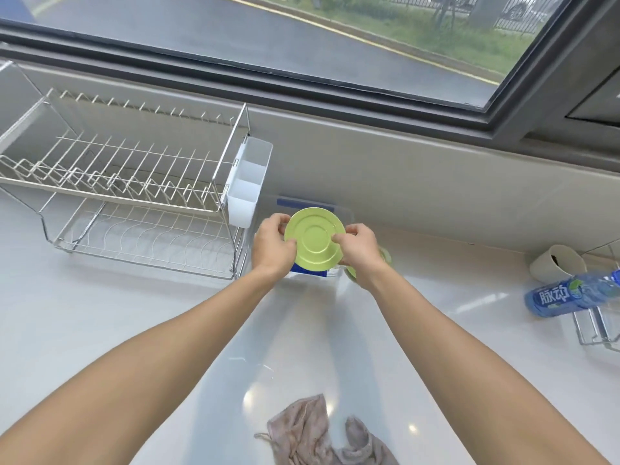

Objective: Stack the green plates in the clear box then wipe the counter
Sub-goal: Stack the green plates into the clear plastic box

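A light green plate (314, 237) is tilted toward me, held over the clear box (339, 211), which has blue handles. My left hand (272, 245) grips its left rim and my right hand (358, 247) grips its right rim. More green dishware (385, 256) peeks out behind my right wrist, beside the box; how many pieces I cannot tell. A crumpled pinkish-grey cloth (322, 434) lies on the white counter (134, 330) near the front edge.
A two-tier wire dish rack (117, 193) with a white cutlery holder (248, 182) stands left of the box. At the right are a tipped white cup (557, 263), a blue drink bottle (570, 295) and a wire holder (593, 330). A window runs along the back.
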